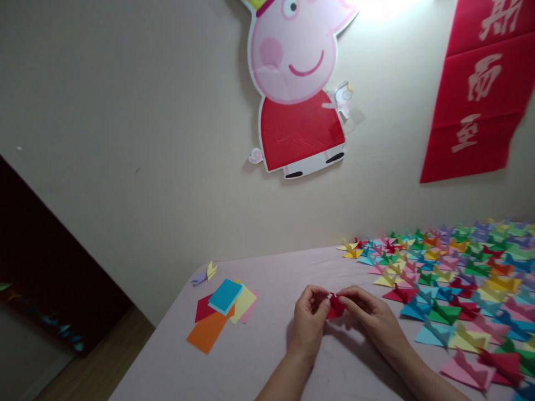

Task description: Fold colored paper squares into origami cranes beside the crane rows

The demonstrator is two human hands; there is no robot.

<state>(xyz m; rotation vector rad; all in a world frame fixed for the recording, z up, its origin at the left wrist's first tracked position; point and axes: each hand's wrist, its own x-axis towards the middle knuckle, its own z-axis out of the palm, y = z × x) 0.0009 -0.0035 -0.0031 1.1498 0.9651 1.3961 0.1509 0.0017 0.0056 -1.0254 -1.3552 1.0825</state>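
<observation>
Left hand, right hand pinching folded red paper; flat orange sheet lies leftward.

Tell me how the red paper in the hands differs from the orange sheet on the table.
The red paper is folded, while the orange sheet lies flat. The left hand and right hand hold the red paper; the orange sheet rests on the table, untouched. Both are paper.

Two bare forearms reach inward from the near side of the table with pale pink cloth, well apart from its left edge. The left hand has curled fingers, with its thumb pressing near them. The right hand slants leftward, thumb and forefinger pinching. The fingertips of both hands almost meet.
</observation>
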